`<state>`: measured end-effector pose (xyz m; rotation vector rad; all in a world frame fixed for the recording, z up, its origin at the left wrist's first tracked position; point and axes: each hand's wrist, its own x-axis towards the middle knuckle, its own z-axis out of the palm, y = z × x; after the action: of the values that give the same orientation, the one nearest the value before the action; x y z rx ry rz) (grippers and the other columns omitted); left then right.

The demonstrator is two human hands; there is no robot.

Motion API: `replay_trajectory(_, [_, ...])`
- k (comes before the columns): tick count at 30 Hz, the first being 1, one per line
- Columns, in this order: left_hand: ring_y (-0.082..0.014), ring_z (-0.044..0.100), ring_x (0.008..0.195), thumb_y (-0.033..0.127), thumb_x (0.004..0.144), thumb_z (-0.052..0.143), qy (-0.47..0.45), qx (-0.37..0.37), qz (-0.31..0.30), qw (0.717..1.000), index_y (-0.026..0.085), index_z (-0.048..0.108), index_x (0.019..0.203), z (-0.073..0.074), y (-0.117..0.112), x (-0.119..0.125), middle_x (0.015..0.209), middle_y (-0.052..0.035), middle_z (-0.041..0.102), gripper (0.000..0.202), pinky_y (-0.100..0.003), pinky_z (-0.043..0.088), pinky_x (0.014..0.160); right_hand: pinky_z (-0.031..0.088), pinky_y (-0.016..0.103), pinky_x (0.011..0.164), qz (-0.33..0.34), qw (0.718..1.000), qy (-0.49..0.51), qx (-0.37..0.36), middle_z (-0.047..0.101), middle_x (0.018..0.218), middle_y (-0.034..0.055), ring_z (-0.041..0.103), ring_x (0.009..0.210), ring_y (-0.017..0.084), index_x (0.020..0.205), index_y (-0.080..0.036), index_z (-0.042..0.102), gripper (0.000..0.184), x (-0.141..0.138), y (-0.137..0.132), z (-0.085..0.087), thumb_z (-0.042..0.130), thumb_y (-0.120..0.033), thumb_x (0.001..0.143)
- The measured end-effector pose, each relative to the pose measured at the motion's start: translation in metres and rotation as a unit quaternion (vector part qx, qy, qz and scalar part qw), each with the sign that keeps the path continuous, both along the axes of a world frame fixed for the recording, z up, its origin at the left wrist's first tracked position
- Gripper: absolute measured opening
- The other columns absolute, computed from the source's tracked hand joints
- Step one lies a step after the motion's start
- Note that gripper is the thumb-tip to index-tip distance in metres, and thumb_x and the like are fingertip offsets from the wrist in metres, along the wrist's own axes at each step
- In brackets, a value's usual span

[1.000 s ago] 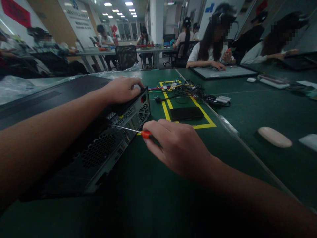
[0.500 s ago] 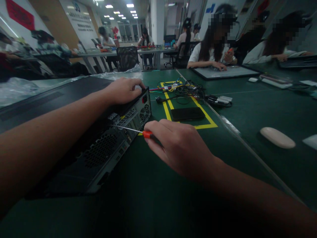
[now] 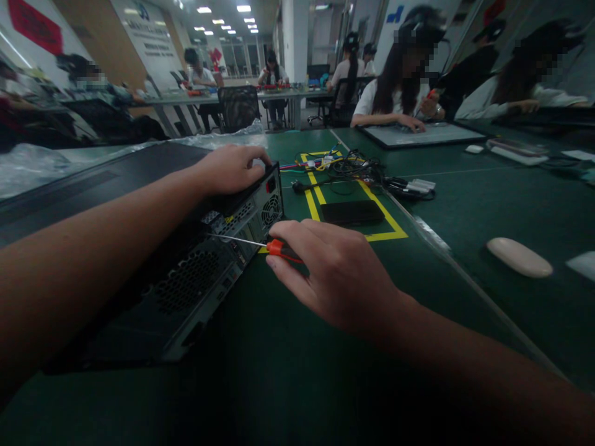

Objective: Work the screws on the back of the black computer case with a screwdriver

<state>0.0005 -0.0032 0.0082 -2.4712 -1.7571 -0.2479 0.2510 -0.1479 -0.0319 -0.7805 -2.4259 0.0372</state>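
I'm standing in what seems an office doubling as a workshop: ceiling lights (image 3: 243,8) overhead, a printed wall panel (image 3: 149,34), a mesh chair (image 3: 238,106) by a far surface (image 3: 297,95), people (image 3: 370,108) seated at work. Nearer me, a green surface (image 3: 465,192) marked with yellow tape (image 3: 388,236) bears a computer case (image 3: 190,279) and tangled cables (image 3: 356,168), a screwdriver (image 3: 275,248) at the case.

No word, brand or number could be read. Dark rows of lettering (image 3: 147,26) stood beneath a round emblem (image 3: 142,10) on a pale wall panel (image 3: 162,59), upper left, too blurred to decipher, with a red panel (image 3: 36,25) farther left, its marks illegible. An angular blue emblem (image 3: 395,13) marked the pale wall (image 3: 385,34), upper right; the yellow patch (image 3: 229,219) on the computer case's (image 3: 186,282) rear was too small to read.
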Motion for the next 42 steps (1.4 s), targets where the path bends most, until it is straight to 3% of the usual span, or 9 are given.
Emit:
replay_trajectory(6, [-0.0328, 0.073, 0.101, 0.039, 0.097, 0.051, -0.010, -0.008, 0.001, 1.000, 0.020, 0.080, 0.148, -0.0009, 0.0037, -0.0030, 0.098, -0.0107, 0.078, 0.061, -0.049, 0.057, 0.107, 0.040, 0.031, 0.073, 0.010, 1.000, -0.021, 0.010, 0.077, 0.100, 0.0049, 0.067, 0.086, 0.018, 0.120, -0.017, 0.076, 0.017, 0.0017, 0.0031, -0.0001, 0.065, -0.010, 0.110])
replay_trajectory(16, [-0.0309, 0.072, 0.107, 0.038, 0.098, 0.052, -0.006, -0.010, 0.003, 1.000, 0.020, 0.078, 0.148, 0.0007, -0.0003, -0.0010, 0.102, -0.0081, 0.079, 0.059, -0.043, 0.055, 0.104, 0.039, 0.031, 0.073, 0.005, 0.999, -0.036, 0.001, 0.078, 0.100, 0.0055, 0.067, 0.086, 0.018, 0.117, -0.017, 0.077, 0.016, 0.0024, 0.0028, 0.0029, 0.061, -0.011, 0.114])
replay_trajectory(30, [-0.0334, 0.074, 0.103, 0.039, 0.096, 0.053, -0.024, -0.009, -0.001, 1.000, 0.021, 0.081, 0.146, -0.0016, 0.0047, -0.0044, 0.096, -0.0107, 0.077, 0.060, -0.048, 0.057, 0.104, 0.039, 0.031, 0.072, 0.002, 0.999, -0.040, -0.007, 0.080, 0.100, 0.0065, 0.068, 0.085, 0.018, 0.118, -0.015, 0.077, 0.017, 0.0020, 0.0030, 0.0040, 0.061, -0.012, 0.114])
replay_trajectory(42, [-0.0333, 0.074, 0.107, 0.040, 0.098, 0.052, -0.008, -0.007, 0.001, 1.000, 0.019, 0.079, 0.148, 0.0000, 0.0011, -0.0018, 0.100, -0.0106, 0.079, 0.060, -0.046, 0.055, 0.104, 0.038, 0.032, 0.071, 0.002, 0.999, -0.037, -0.006, 0.081, 0.101, 0.0071, 0.071, 0.086, 0.020, 0.119, -0.015, 0.077, 0.013, 0.0031, 0.0023, 0.0042, 0.066, -0.015, 0.113])
